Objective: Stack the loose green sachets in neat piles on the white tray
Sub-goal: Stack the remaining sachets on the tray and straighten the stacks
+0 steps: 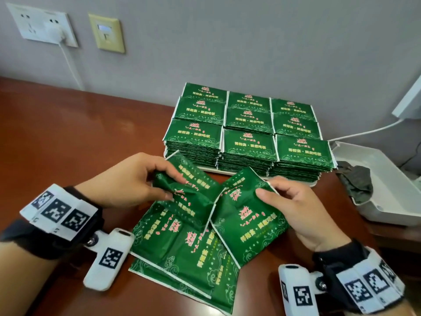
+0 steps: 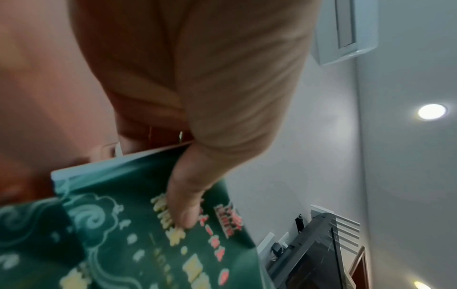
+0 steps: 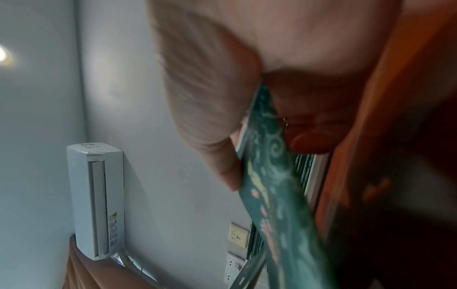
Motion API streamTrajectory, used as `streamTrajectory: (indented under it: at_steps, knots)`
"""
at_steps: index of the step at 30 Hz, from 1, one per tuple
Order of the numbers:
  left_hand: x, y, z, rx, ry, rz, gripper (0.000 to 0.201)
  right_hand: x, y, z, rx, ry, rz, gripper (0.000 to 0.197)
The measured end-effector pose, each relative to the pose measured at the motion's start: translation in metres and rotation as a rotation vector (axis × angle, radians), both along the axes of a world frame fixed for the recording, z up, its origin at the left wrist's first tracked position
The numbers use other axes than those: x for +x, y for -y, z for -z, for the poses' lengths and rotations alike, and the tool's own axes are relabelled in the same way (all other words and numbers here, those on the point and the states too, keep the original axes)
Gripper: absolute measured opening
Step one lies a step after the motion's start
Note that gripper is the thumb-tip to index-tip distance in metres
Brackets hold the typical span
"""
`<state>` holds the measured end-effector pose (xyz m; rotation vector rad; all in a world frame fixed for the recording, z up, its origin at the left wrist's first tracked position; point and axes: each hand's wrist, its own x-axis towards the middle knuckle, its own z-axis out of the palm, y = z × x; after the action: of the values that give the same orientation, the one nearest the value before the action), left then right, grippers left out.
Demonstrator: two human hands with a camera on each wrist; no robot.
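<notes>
Several loose green sachets [image 1: 182, 254] lie overlapping on the brown table in front of me. My left hand [image 1: 136, 179] pinches one green sachet [image 1: 189, 197] between thumb and fingers; the left wrist view shows the thumb [image 2: 188, 207] pressed on that sachet [image 2: 138, 234]. My right hand [image 1: 293, 206] pinches another sachet [image 1: 248, 222] by its upper right corner, seen edge-on as the sachet [image 3: 269, 176] in the right wrist view. Behind them the white tray [image 1: 227, 172] carries neat piles of green sachets [image 1: 248, 124] in three rows.
A white plastic bin [image 1: 391, 192] with a dark cloth [image 1: 355, 181] in it stands at the right of the tray. A grey wall with power sockets [image 1: 43, 25] and a white cable [image 1: 364, 131] runs behind the table. Bare tabletop [image 1: 68, 133] lies to the left.
</notes>
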<state>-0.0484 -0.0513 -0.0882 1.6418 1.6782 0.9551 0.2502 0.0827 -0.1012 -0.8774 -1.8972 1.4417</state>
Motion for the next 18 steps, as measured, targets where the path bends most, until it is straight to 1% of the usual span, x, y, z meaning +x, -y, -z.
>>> streamTrajectory:
  at_steps: [2, 3, 5, 6, 7, 9, 11, 12, 13, 14, 15, 16, 17, 18]
  knots:
    - [0.000, 0.000, -0.002, 0.113, -0.057, -0.085, 0.025, 0.003, -0.003, 0.001, 0.244, 0.012, 0.053, 0.033]
    - [0.001, 0.001, -0.003, 0.161, -0.102, -0.111, 0.020, 0.005, -0.005, 0.000, 0.351, 0.037, 0.070, 0.034]
    - [0.000, 0.003, -0.005, 0.243, -0.185, -0.122, 0.020, 0.009, -0.007, -0.003, 0.483, 0.037, 0.076, 0.031]
    - [-0.001, 0.003, -0.006, 0.282, -0.178, -0.115, 0.020, 0.011, -0.006, -0.005, 0.520, 0.014, 0.064, 0.031]
    - [-0.001, 0.002, -0.006, 0.311, -0.125, -0.101, 0.019, 0.012, -0.005, -0.007, 0.533, -0.025, 0.051, 0.032]
    - [0.003, 0.002, -0.007, 0.334, 0.102, -0.081, 0.021, 0.012, -0.001, -0.010, 0.482, -0.111, 0.050, 0.028]
    - [0.009, -0.001, -0.005, 0.285, 0.355, -0.116, 0.028, 0.008, 0.003, -0.011, 0.362, -0.174, 0.110, 0.020]
    - [0.013, -0.003, -0.003, 0.237, 0.436, -0.171, 0.031, 0.006, 0.004, -0.011, 0.302, -0.188, 0.158, 0.023]
    - [0.016, -0.005, 0.000, 0.187, 0.503, -0.229, 0.034, 0.004, 0.004, -0.010, 0.251, -0.185, 0.205, 0.034]
    - [0.017, -0.007, 0.005, 0.148, 0.524, -0.276, 0.039, 0.003, 0.002, -0.007, 0.201, -0.165, 0.241, 0.048]
    - [0.016, -0.010, 0.012, 0.119, 0.492, -0.314, 0.044, 0.001, 0.001, -0.005, 0.141, -0.132, 0.255, 0.059]
    - [0.015, -0.012, 0.018, 0.094, 0.399, -0.338, 0.044, 0.000, -0.001, -0.002, 0.077, -0.084, 0.252, 0.066]
    - [0.014, -0.013, 0.022, 0.057, 0.310, -0.355, 0.042, 0.000, -0.002, 0.000, 0.017, -0.024, 0.232, 0.067]
    - [0.014, -0.013, 0.025, 0.014, 0.257, -0.359, 0.040, -0.001, -0.003, 0.001, -0.042, 0.051, 0.208, 0.065]
